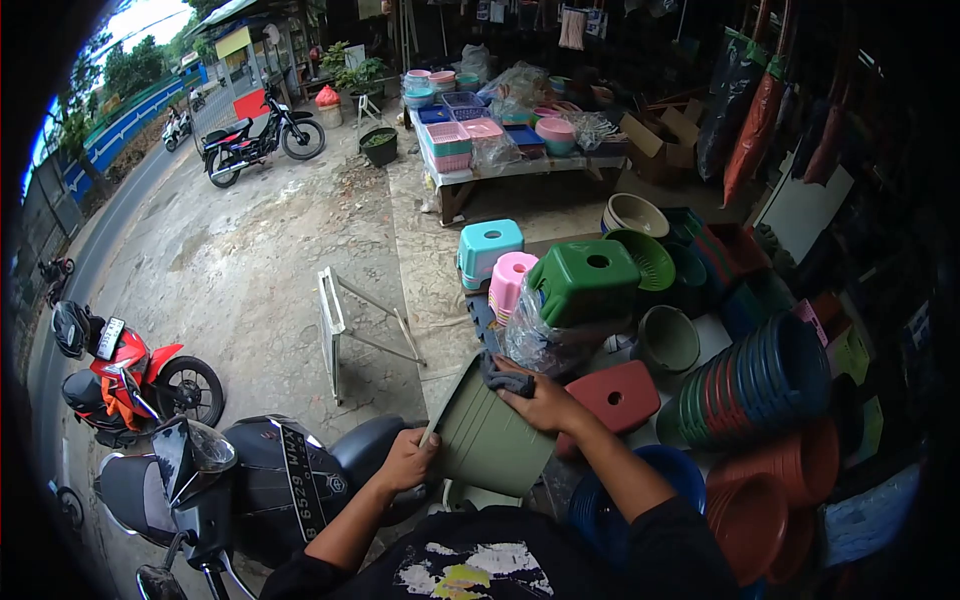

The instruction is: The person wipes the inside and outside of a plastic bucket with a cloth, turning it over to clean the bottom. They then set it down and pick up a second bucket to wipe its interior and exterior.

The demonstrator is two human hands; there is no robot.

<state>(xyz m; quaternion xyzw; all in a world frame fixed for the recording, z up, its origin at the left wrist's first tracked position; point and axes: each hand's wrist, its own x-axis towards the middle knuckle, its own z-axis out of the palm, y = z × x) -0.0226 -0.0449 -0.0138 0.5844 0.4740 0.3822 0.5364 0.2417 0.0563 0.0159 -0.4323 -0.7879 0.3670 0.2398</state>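
Cracked concrete [260,300] runs along a roadside shop front, with dark, crowded stock under cover to the right. Just below mid-view, close in front of the wearer, a grey-green tub [492,432] is held tipped, its rim toward ten o'clock and its base toward four. Fingers of the left hand [405,462] close around the rim at the tub's eight o'clock; its forearm rises from seven, elbow bent. At the tub's one o'clock, the right hand [535,398] has its grip bunched around a grey cloth [508,377] laid against the upper edge, wrist roughly straight, forearm coming in from five; how tightly those fingers press, I cannot tell. For good wiping, I would keep the left grip firm, spread the cloth flatter and follow the ridges, turning the tub between strokes. Around it, a red stool [630,385] is near at two o'clock, a green stool [600,272] at one, a parked scooter [255,465] before nine, and, well apart at twelve, a desk [470,180] bearing plastic baskets [448,145].
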